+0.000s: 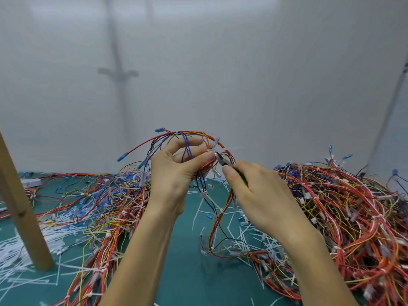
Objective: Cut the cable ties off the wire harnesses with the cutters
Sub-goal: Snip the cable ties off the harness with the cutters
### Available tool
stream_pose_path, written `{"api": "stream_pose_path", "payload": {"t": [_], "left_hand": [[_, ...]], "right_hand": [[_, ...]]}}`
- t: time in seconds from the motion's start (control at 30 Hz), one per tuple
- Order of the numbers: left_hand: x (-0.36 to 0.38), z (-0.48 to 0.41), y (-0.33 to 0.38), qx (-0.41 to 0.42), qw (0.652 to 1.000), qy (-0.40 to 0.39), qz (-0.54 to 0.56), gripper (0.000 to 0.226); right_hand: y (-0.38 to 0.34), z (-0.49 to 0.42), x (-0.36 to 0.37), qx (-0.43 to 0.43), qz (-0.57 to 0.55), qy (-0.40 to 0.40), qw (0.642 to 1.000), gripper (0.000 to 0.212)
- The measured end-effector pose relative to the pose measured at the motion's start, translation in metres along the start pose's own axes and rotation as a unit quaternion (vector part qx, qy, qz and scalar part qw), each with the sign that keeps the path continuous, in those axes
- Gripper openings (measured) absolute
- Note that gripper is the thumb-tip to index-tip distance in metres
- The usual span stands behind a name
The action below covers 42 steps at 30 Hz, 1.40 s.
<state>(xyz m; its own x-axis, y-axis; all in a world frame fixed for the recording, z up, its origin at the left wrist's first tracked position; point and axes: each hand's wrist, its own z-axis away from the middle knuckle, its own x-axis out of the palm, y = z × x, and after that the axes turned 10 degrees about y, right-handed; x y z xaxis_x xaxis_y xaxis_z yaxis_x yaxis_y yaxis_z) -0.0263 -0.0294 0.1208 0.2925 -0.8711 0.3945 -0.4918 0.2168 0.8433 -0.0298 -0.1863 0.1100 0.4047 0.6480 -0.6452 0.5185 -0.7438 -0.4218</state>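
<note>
While left hand (174,173) pinches wire harness (187,146) between thumb and fingers, raised above green mat (187,279): right hand (256,193) grips cutters (223,161), fingers curled round handles, blade tips at white cable tie (211,149).

A harness (194,134) of red, yellow, blue and black wires arches above the middle of the worktop (187,272), pinched in the left hand (174,171). The green-handled cutters (223,161), gripped by the right hand (258,195), have their dark tips at a white cable tie (212,148) on it. Heaped harnesses (342,206) fill the right edge, and white cut ties (238,235) lie scattered.
</note>
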Motion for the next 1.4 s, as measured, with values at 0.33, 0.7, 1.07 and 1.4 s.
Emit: {"api": "stream_pose_path", "payload": {"t": [0.33, 0.7, 1.07, 1.4], "left_hand": [[0.002, 0.002, 0.002, 0.001, 1.0, -0.012, -0.003, 0.026], [0.004, 0.003, 0.001, -0.032, 0.999, -0.012, 0.026, 0.029], [0.006, 0.003, -0.006, -0.052, 0.998, -0.007, 0.022, 0.026], [0.0, -0.008, -0.011, -0.067, 0.997, -0.022, 0.007, 0.025]], "right_hand": [[-0.006, 0.0, -0.002, 0.008, -0.042, 0.013, 0.999, 0.041], [-0.011, 0.001, -0.004, 0.038, -0.081, 0.01, 0.996, 0.05], [-0.007, -0.001, 0.004, 0.062, -0.114, 0.003, 0.992, 0.057], [0.002, -0.01, 0.01, 0.162, -0.239, 0.032, 0.957, 0.056]]}}
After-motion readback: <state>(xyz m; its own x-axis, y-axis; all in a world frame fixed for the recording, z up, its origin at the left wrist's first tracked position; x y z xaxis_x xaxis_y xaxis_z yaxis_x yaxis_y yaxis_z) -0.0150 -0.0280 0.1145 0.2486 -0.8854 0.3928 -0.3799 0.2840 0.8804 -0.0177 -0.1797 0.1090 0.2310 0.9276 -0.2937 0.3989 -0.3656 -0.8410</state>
